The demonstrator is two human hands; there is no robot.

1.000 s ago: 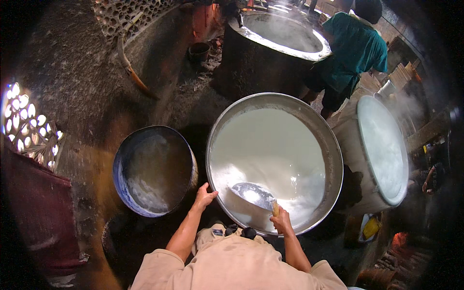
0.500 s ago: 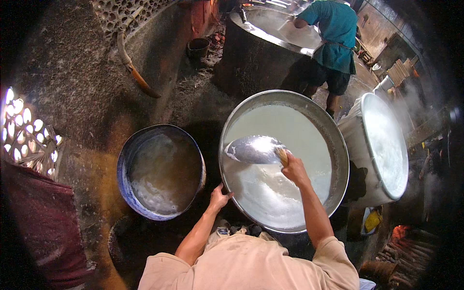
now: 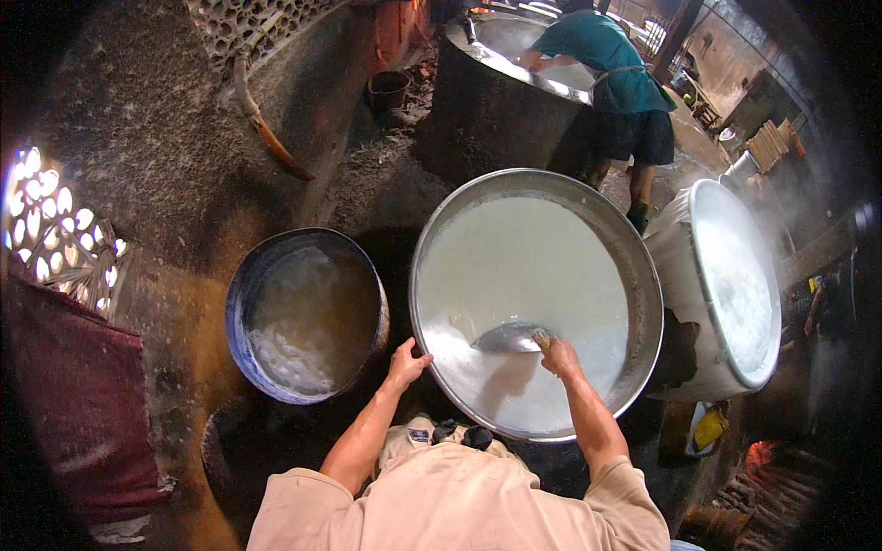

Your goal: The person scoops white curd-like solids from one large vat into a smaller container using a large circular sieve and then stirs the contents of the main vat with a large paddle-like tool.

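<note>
A wide metal basin (image 3: 645,303) of milky white liquid (image 3: 542,248) stands right in front of me. At its near left edge, my left hand (image 3: 407,365) is closed on the rim, thumb over the top. My right hand (image 3: 562,358) is wrapped round the short wooden handle of a metal scoop (image 3: 507,337). The scoop's rounded bowl lies low in the liquid, partly sunk, in the near half of the basin. Pale froth covers the liquid around it.
A blue-rimmed drum (image 3: 237,335) of cloudy brownish liquid stands left. A cloth-lined tub (image 3: 675,241) of white froth steams at right. Beyond, a person in teal (image 3: 614,46) bends over a large vat (image 3: 491,129). Embers glow (image 3: 759,452) at lower right.
The scoop has come down from above the basin into the liquid, nearer to me, with my right hand. My left hand stays at the rim. The other person has bent lower over the vat.
</note>
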